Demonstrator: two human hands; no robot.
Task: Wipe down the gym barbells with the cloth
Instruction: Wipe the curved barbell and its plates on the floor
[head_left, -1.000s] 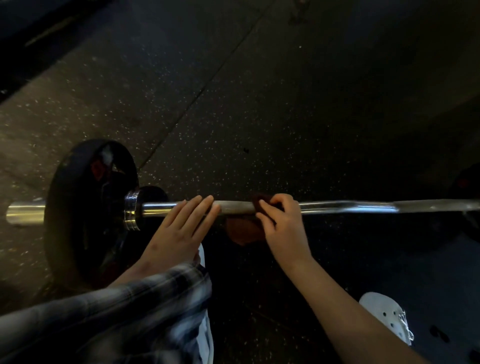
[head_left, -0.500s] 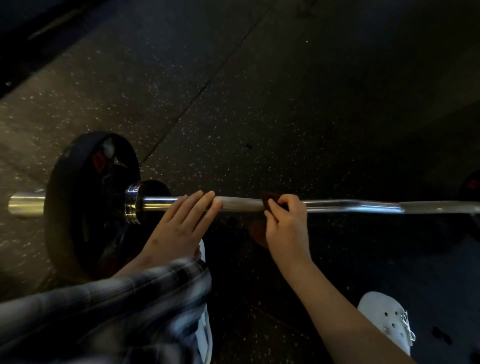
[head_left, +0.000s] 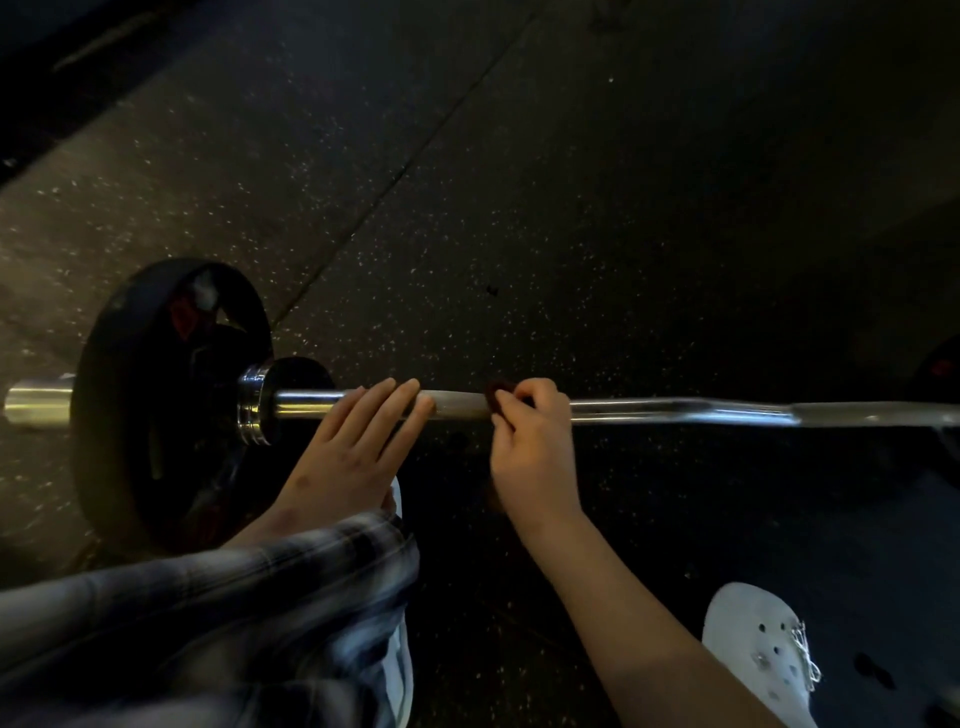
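A steel barbell (head_left: 675, 410) lies across a dark speckled gym floor, with a black weight plate (head_left: 156, 395) on its left end. My left hand (head_left: 353, 452) rests on the bar with straight fingers, just right of the collar. My right hand (head_left: 530, 441) grips a dark reddish cloth (head_left: 496, 396) wrapped over the bar; only a small edge of the cloth shows past my fingers.
My white perforated shoe (head_left: 763, 649) stands on the floor at the lower right. A plaid sleeve (head_left: 208, 613) covers my left forearm. Another dark plate (head_left: 935, 405) sits at the bar's far right end, barely visible. A floor seam (head_left: 395, 176) runs diagonally behind the bar.
My right hand has slid the cloth a little to the right along the bar, and less of the cloth hangs below. My left hand stays in place.
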